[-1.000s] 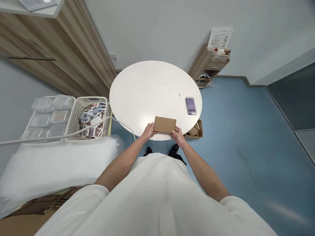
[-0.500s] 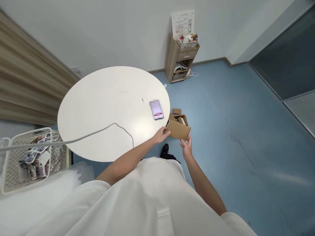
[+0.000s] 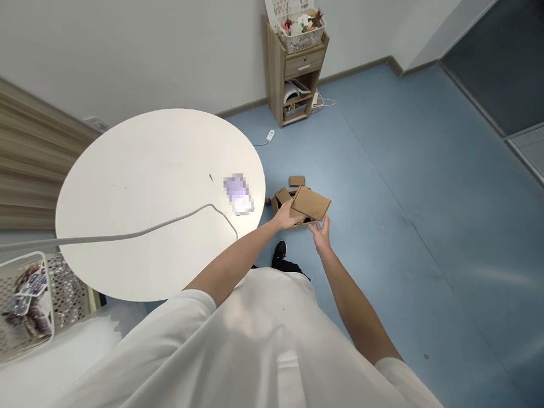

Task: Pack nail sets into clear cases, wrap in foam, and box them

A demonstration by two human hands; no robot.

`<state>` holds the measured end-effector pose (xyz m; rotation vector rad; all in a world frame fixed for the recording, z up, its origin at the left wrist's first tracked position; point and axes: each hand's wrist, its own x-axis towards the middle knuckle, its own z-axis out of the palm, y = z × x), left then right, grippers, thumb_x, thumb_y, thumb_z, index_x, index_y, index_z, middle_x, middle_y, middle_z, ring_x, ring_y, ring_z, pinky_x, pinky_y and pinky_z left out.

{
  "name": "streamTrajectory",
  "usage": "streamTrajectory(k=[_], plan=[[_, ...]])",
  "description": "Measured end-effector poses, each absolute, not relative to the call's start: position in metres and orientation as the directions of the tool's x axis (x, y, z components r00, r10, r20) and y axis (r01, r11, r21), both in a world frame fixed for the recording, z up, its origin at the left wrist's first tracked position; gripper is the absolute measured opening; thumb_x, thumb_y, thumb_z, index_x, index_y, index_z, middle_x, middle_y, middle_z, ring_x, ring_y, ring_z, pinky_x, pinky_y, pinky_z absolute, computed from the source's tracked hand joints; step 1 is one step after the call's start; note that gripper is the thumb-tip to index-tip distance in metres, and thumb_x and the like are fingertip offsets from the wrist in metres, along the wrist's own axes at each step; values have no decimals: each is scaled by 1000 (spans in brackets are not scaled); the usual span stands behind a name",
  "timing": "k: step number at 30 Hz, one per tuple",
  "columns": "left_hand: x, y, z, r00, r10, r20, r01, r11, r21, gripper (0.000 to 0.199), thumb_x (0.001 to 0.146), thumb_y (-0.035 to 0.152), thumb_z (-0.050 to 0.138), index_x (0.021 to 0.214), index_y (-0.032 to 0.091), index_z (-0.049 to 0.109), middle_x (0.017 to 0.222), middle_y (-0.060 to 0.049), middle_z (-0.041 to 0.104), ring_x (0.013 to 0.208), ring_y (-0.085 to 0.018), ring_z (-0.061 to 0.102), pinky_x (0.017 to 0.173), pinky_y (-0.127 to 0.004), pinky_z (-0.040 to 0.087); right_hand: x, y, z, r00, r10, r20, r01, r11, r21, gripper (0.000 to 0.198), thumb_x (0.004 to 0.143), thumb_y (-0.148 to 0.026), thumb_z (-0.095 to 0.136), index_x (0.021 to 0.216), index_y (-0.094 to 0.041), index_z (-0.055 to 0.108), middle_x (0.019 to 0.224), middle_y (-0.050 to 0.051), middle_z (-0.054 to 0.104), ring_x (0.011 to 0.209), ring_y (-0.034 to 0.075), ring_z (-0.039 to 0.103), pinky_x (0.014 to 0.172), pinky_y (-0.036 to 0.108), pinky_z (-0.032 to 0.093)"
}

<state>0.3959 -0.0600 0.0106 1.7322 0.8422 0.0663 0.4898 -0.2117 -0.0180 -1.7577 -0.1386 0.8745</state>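
Between my two hands is a flat brown cardboard box (image 3: 311, 202), tilted above a larger open carton. My left hand (image 3: 286, 217) grips its left corner, thumb along the near edge. At the lower right corner, my right hand (image 3: 322, 231) holds the edge with its fingertips. Beneath sits the open carton (image 3: 276, 211) on the floor, with more brown cardboard pieces inside; the flat box hides much of it. A small brown box (image 3: 297, 181) lies on the floor just beyond the carton.
The round white table (image 3: 161, 164) is at my left, with a blurred purple item (image 3: 238, 194) near its right edge. A grey cable (image 3: 127, 235) crosses it. A wooden cabinet (image 3: 276, 73) stands by the wall. A white basket (image 3: 53, 300) is at far left.
Both hands have carried the flat box forward, over the open carton. My view has shifted, so the table and cabinet appear further left.
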Motion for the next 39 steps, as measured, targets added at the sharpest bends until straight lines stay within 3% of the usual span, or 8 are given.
streamTrajectory(k=[2, 4, 10, 14, 20, 26, 34, 39], plan=[[393, -61, 7, 714, 579, -393, 559, -133, 818, 91, 60, 39, 72, 135, 10, 29, 144, -19, 26, 135, -34, 17, 108, -43, 21, 485, -212, -21, 689, 503, -522, -379, -365, -851, 102, 60, -46, 68, 141, -34, 8, 151, 2, -5, 131, 26, 31, 98, 36, 40], [383, -64, 4, 697, 577, -426, 597, -138, 790, 91, 60, 38, 72, 135, 8, 29, 144, -20, 25, 135, -34, 15, 109, -42, 19, 474, -215, -23, 639, 531, -556, -436, -345, -831, 95, 62, -48, 66, 140, -36, 14, 151, 1, -5, 130, 24, 33, 96, 35, 42], [315, -62, 14, 621, 533, -575, 672, 16, 740, 60, 63, 44, 67, 115, 16, 52, 112, -13, 61, 102, -30, 58, 85, -38, 45, 438, -208, -8, 567, 682, -461, -348, -309, -885, 71, 67, -39, 62, 132, -28, 34, 145, 8, 24, 112, 21, 54, 96, 39, 41], [254, -55, 32, 525, 587, -616, 689, 132, 713, 52, 67, 50, 61, 106, 16, 56, 102, -11, 64, 90, -24, 62, 75, -31, 48, 418, -177, 13, 469, 819, -331, -196, -269, -943, 55, 70, -38, 60, 122, -24, 44, 133, 13, 42, 82, 16, 64, 85, 38, 48], [158, -59, 46, 274, 780, -563, 589, 327, 739, 49, 72, 50, 55, 109, 18, 54, 106, -9, 62, 93, -21, 60, 76, -29, 47, 365, -131, 39, 307, 931, -196, -72, -183, -980, 40, 73, -37, 58, 109, -20, 50, 94, 7, 61, 62, 12, 58, 67, 33, 50], [59, -81, 46, 59, 841, -538, 454, 458, 764, 47, 73, 44, 56, 110, 16, 54, 105, -11, 62, 95, -21, 59, 78, -29, 46, 288, -112, 54, 135, 968, -214, 48, -222, -974, 29, 74, -40, 57, 93, -18, 56, 77, 3, 60, 58, 11, 54, 60, 30, 48], [-55, -115, 34, -222, 809, -544, 207, 584, 785, 40, 75, 39, 58, 106, 15, 55, 98, -9, 64, 85, -17, 62, 73, -27, 47, 162, -91, 70, -225, 941, -253, 127, -229, -965, 31, 72, -45, 59, 89, -19, 61, 79, 4, 62, 66, 14, 56, 66, 34, 49], [-100, -136, 36, -366, 764, -532, 61, 590, 805, 38, 76, 39, 57, 105, 15, 55, 99, -10, 63, 91, -19, 60, 74, -28, 47, 97, -80, 78, -391, 877, -280, 211, -211, -955, 32, 72, -46, 59, 89, -19, 62, 81, 5, 63, 68, 15, 57, 68, 34, 50]])
